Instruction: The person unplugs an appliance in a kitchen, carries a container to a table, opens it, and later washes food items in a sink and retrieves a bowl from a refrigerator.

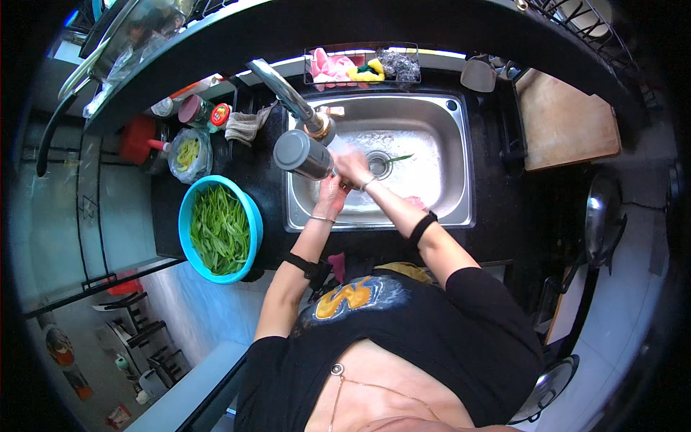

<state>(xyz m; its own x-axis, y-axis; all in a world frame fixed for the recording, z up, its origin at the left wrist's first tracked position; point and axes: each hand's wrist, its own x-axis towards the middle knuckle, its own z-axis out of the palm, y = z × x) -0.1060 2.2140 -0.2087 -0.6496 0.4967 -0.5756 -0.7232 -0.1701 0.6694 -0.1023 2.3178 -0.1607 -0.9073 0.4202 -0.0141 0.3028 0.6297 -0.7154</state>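
Observation:
My left hand [333, 193] and my right hand [352, 166] are close together over the left part of a stainless steel sink [459, 205], under the faucet's grey cylindrical attachment [303, 155]. That attachment partly hides both hands, and whether they hold anything cannot be told. The chrome faucet [286, 92] arches in from the back left. A green leaf [400, 158] lies by the drain [379, 165]. Something pink [415, 203] shows in the sink beside my right forearm. Left of the sink, a blue basin [257, 216] holds long green leafy vegetables [220, 229].
A wire basket [361, 82] behind the sink holds pink cloth, a sponge and steel scourers. Jars and a grey cloth [245, 127] stand back left, near a plastic bag of cut vegetable [189, 155]. A wooden cutting board [569, 121] is at the right. A shelf [421, 27] overhangs the back.

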